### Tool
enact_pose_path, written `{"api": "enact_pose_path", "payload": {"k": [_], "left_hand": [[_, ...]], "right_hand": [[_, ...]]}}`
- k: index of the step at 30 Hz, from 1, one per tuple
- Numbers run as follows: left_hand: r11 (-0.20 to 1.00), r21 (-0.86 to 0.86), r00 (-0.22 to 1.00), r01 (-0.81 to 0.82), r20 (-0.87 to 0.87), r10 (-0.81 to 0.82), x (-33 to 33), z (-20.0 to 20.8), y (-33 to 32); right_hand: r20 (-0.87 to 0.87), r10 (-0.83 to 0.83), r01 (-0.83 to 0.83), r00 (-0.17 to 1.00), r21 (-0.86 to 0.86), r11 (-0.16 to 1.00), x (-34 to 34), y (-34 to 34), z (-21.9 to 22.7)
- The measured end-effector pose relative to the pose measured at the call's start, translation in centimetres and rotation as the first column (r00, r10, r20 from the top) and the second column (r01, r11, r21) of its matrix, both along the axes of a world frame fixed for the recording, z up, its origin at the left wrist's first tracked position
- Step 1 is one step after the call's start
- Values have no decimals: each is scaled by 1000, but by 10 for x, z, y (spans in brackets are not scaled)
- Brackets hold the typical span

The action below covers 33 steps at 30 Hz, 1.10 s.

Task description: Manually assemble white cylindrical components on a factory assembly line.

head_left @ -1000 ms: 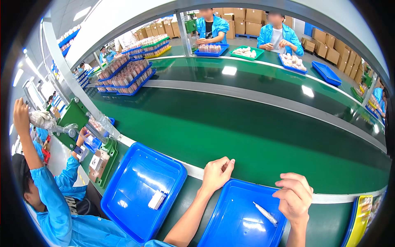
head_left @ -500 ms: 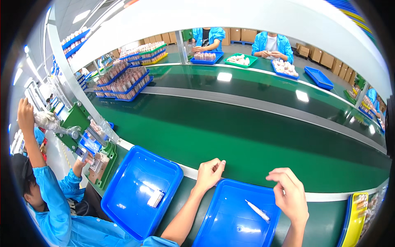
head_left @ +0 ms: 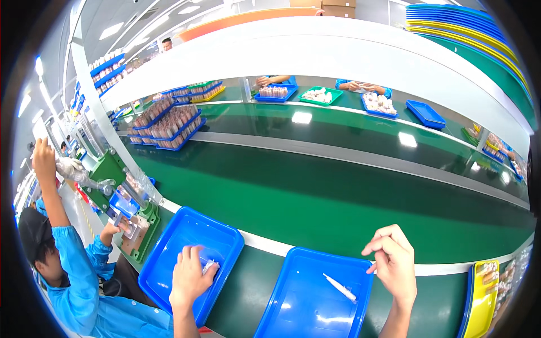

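Down at lower left of centre, the person's left hand (head_left: 191, 276) is right over the left blue tray (head_left: 166, 250), fingers spread and blurred at the tips, thumb beside a small white piece (head_left: 212, 266) on the tray floor! Touching it or gripping it? Cannot tell from this angle.

Over at lower right, the right hand (head_left: 394, 262) hangs by the upper right corner of the right blue tray (head_left: 301, 276), released, its fingers loosely bent. Below and left of that hand, a slim white tube (head_left: 340, 288) lies slantwise on the tray floor, its thin tip toward the upper left.

Across the middle, a broad green belt (head_left: 293, 197) sweeps the frame. Far left, a co-worker in a blue jacket (head_left: 84, 293) has one hand up on the wrapped handle (head_left: 76, 170) of a green press (head_left: 110, 170), the other low at its base. Upper left of centre, loaded trays (head_left: 169, 127) stand stacked, packed with upright tubes; top right, a tall pile of blue, yellow and green trays (head_left: 468, 31); and at the lower right edge, a yellow tray (head_left: 480, 310) with small pieces at its upper end.
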<state>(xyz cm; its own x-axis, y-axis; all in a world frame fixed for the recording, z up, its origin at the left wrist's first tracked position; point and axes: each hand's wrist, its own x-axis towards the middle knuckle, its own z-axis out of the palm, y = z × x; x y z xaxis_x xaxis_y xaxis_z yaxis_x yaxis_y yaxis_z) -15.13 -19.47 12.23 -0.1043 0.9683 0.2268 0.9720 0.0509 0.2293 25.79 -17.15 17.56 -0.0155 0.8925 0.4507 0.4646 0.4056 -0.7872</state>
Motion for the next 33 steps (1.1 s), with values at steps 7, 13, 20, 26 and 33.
{"api": "enact_pose_path", "payload": {"k": [7,13,20,26,33], "left_hand": [[983,-133,983,-127,116,143,8,-19,-6],[992,125,758,-22,649,-65,43,34,11],[831,394,-81,392,915,-395,114,88,72],[765,460,-401,452,870,-286,161,69,91],[761,371,-463,532,880,-105,180,49,97]], "right_hand": [[4,-27,27,1000,74,997,0,-4,-2],[344,147,40,927,-481,876,12,-10,-25],[430,474,-6,769,-736,677,-3,9,-100],[443,427,-21,788,-674,738,-12,2,-101],[-29,-82,57,996,-503,863,-7,20,29]]}}
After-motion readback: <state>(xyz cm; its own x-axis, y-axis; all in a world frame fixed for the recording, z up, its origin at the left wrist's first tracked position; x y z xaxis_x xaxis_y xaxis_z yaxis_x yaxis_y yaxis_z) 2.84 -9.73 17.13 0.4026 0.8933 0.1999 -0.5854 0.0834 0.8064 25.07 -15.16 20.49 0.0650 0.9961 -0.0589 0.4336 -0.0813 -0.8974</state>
